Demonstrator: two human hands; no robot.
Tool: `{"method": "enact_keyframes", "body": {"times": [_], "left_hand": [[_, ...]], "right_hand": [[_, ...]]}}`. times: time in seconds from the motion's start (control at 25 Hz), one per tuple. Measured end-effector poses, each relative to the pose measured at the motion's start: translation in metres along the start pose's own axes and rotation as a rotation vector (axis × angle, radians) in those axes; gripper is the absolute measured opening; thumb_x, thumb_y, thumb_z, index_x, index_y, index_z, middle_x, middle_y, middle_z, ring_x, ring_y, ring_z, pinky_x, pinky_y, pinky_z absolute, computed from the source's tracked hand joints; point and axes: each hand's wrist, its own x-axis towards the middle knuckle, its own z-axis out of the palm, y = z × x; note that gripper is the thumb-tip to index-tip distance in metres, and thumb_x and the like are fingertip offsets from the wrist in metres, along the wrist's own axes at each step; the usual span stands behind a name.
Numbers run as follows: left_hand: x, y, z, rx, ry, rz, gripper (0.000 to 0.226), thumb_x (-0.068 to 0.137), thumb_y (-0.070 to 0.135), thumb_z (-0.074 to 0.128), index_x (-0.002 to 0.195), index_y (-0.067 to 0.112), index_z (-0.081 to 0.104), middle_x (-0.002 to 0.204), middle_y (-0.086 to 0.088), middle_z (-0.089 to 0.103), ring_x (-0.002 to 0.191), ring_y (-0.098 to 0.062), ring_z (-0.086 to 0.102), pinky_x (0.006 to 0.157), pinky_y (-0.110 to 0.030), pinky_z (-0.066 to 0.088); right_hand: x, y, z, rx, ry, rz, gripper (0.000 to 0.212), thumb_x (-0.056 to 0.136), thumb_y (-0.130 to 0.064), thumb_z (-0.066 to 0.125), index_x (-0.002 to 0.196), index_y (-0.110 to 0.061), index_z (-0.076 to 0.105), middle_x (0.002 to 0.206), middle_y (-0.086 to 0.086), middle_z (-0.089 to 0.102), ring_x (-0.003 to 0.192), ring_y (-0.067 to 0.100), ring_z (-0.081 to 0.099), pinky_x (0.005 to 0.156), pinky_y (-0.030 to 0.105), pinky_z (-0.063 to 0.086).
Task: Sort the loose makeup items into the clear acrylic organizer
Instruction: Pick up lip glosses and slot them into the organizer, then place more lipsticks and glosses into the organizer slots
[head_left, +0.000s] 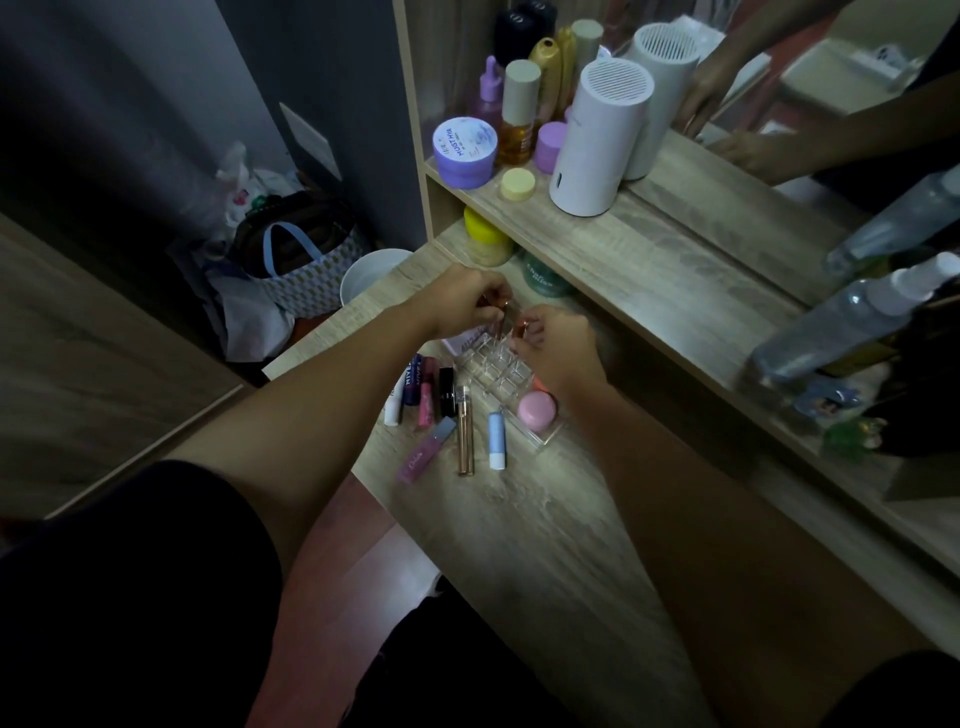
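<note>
The clear acrylic organizer (493, 371) stands on the wooden vanity top, with a round pink compact (536, 409) in its near end. My left hand (467, 301) is shut on a rose-gold lipstick tube (497, 306) held upright over the far slots. My right hand (558, 348) pinches a second rose-gold tube (521, 328) beside it, over the organizer. Left of the organizer lie loose items: a blue Nivea stick (412, 382), a pink tube (426, 400), a black lipstick (447, 389), a gold wand (465, 431), a light-blue balm (496, 439) and a purple gloss (423, 457).
A shelf above holds a purple jar (465, 150), bottles and a white cylinder device (597, 140). A yellow-lidded jar (485, 236) and green jar (543, 275) sit under it. Spray bottles (852, 317) stand at right by the mirror. A bag (306, 260) and white bin (371, 273) are on the floor.
</note>
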Motion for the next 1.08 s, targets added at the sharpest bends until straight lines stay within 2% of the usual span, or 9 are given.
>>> {"method": "enact_keyframes", "body": {"times": [0.12, 0.2, 0.28, 0.36, 0.48, 0.6, 0.72, 0.8, 1.08], "left_hand": [[-0.004, -0.001, -0.002, -0.011, -0.015, -0.022, 0.038, 0.082, 0.008, 0.066, 0.119, 0.004, 0.057, 0.112, -0.014, 0.070, 0.096, -0.024, 0.067, 0.085, -0.027, 0.048], [-0.010, -0.002, -0.005, -0.008, -0.010, -0.046, 0.042, 0.082, 0.008, 0.066, 0.123, 0.005, 0.055, 0.115, -0.013, 0.068, 0.094, -0.023, 0.067, 0.083, -0.026, 0.047], [-0.021, -0.004, -0.009, -0.035, 0.012, -0.076, 0.043, 0.082, 0.009, 0.067, 0.123, 0.006, 0.055, 0.117, -0.013, 0.067, 0.093, -0.021, 0.066, 0.080, -0.023, 0.046], [-0.040, -0.008, -0.009, -0.075, 0.046, -0.115, 0.038, 0.083, 0.010, 0.067, 0.120, 0.007, 0.058, 0.115, -0.013, 0.067, 0.094, -0.021, 0.066, 0.079, -0.022, 0.045], [-0.087, -0.014, 0.002, -0.039, 0.053, -0.155, 0.021, 0.084, 0.013, 0.066, 0.104, 0.008, 0.068, 0.099, -0.012, 0.073, 0.087, -0.022, 0.068, 0.075, -0.021, 0.044], [-0.137, -0.016, 0.031, -0.003, -0.035, -0.206, 0.011, 0.085, 0.018, 0.065, 0.086, 0.009, 0.071, 0.082, -0.013, 0.073, 0.075, -0.025, 0.066, 0.072, -0.030, 0.048], [-0.161, -0.012, 0.065, -0.048, -0.090, -0.339, 0.030, 0.083, 0.035, 0.068, 0.099, 0.009, 0.068, 0.092, -0.014, 0.073, 0.085, -0.028, 0.068, 0.076, -0.031, 0.050], [-0.166, -0.011, 0.081, -0.026, -0.108, -0.389, 0.039, 0.082, 0.038, 0.068, 0.106, 0.008, 0.064, 0.098, -0.017, 0.071, 0.090, -0.030, 0.066, 0.078, -0.032, 0.049], [-0.182, -0.030, 0.083, -0.031, -0.140, -0.430, 0.033, 0.080, 0.031, 0.070, 0.105, 0.009, 0.066, 0.102, -0.013, 0.072, 0.094, -0.028, 0.065, 0.078, -0.031, 0.048]], "right_hand": [[-0.006, 0.001, -0.002, -0.011, 0.020, 0.026, 0.034, 0.083, -0.015, 0.069, 0.114, -0.004, 0.061, 0.107, 0.015, 0.068, 0.098, 0.027, 0.065, 0.089, 0.042, 0.055], [-0.016, 0.000, -0.001, 0.069, 0.102, 0.059, 0.037, 0.081, -0.013, 0.070, 0.115, -0.004, 0.060, 0.109, 0.014, 0.066, 0.099, 0.025, 0.063, 0.087, 0.036, 0.053], [-0.034, -0.002, 0.005, 0.146, 0.195, 0.070, 0.027, 0.082, -0.014, 0.068, 0.106, -0.005, 0.060, 0.103, 0.012, 0.065, 0.091, 0.021, 0.062, 0.078, 0.030, 0.049], [-0.057, -0.005, 0.017, 0.148, 0.213, 0.047, 0.018, 0.083, -0.014, 0.065, 0.099, -0.007, 0.061, 0.095, 0.011, 0.065, 0.084, 0.020, 0.061, 0.078, 0.031, 0.047], [-0.083, -0.007, 0.041, 0.161, 0.106, -0.036, 0.007, 0.084, -0.006, 0.062, 0.089, -0.001, 0.066, 0.085, 0.019, 0.069, 0.082, 0.032, 0.063, 0.082, 0.034, 0.044], [-0.087, -0.009, 0.056, 0.140, -0.098, 0.006, 0.015, 0.087, 0.001, 0.054, 0.091, 0.003, 0.067, 0.094, 0.026, 0.071, 0.089, 0.037, 0.066, 0.082, 0.041, 0.051], [-0.076, -0.016, 0.063, 0.010, -0.216, 0.035, 0.019, 0.091, -0.005, 0.052, 0.105, 0.002, 0.063, 0.105, 0.024, 0.070, 0.097, 0.036, 0.065, 0.085, 0.040, 0.052], [-0.068, -0.022, 0.066, -0.106, -0.258, 0.030, 0.020, 0.092, -0.008, 0.053, 0.109, 0.000, 0.060, 0.107, 0.023, 0.069, 0.100, 0.036, 0.065, 0.085, 0.039, 0.052], [-0.058, -0.036, 0.079, -0.264, -0.274, 0.098, 0.033, 0.086, -0.016, 0.064, 0.113, 0.000, 0.054, 0.113, 0.020, 0.066, 0.107, 0.035, 0.063, 0.086, 0.038, 0.051]]}}
